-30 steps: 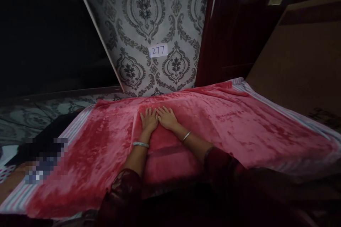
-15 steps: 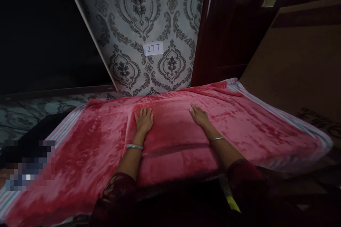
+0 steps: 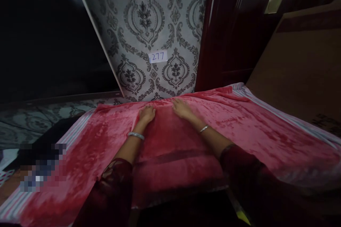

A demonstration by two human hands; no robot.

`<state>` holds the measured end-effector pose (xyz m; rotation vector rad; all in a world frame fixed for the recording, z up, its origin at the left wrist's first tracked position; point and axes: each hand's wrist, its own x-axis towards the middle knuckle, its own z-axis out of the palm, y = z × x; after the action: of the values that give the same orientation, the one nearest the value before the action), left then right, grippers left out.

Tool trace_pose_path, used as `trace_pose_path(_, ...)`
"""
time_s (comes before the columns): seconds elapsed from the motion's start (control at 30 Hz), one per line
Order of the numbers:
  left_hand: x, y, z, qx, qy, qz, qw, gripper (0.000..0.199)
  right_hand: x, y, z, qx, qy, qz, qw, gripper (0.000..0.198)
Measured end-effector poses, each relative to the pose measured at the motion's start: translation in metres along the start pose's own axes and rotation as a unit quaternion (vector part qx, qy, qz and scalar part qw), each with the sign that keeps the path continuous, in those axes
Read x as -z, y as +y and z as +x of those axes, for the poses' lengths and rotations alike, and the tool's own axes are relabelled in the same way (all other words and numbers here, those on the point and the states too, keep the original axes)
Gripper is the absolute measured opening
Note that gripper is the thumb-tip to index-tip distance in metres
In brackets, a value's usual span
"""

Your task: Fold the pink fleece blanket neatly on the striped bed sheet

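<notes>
A folded red plush cloth [image 3: 170,142] lies over a larger red plush blanket [image 3: 101,152] with striped borders. My left hand [image 3: 147,114], with a bracelet at the wrist, rests palm down near the far left corner of the folded cloth; its fingers are slightly bent. Close to the far edge, right of centre, my right hand [image 3: 182,109] lies on the cloth with its fingers stretched out, a little blurred. A dark crease runs across the near part of the folded cloth.
Behind the blanket is a patterned wall with a paper label [image 3: 158,56] reading 277. A large black screen [image 3: 53,42] stands at the left. A dark red door [image 3: 229,35] and a big cardboard box [image 3: 301,67] are on the right.
My right hand has slid left and away from me across the cloth, nearer to my left hand. My left hand's fingers are now more bent. The view has shifted slightly.
</notes>
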<state>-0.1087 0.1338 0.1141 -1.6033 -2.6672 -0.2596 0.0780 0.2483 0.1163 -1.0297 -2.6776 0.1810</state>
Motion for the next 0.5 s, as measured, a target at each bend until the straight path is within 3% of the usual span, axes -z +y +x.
trace_pose_path(0.13,-0.014,0.007,0.008,-0.038,0.007,0.021,0.999,0.050,-0.029,-0.048,0.024,0.058,-0.044,0.000,0.997,0.052)
trace_pose_path(0.23,-0.036,0.006,0.004,-0.043,0.001,0.031,0.999,0.052,-0.052,-0.050,0.028,0.051,-0.055,0.002,0.997,0.051)
trace_pose_path(0.33,-0.049,0.002,0.003,-0.045,0.010,0.030,0.998,0.054,-0.059,-0.024,0.026,0.022,-0.053,-0.007,0.998,0.053)
trace_pose_path(0.5,-0.049,0.000,0.008,-0.037,0.009,0.026,0.999,0.055,-0.043,0.046,0.014,-0.086,-0.049,-0.032,0.995,0.054)
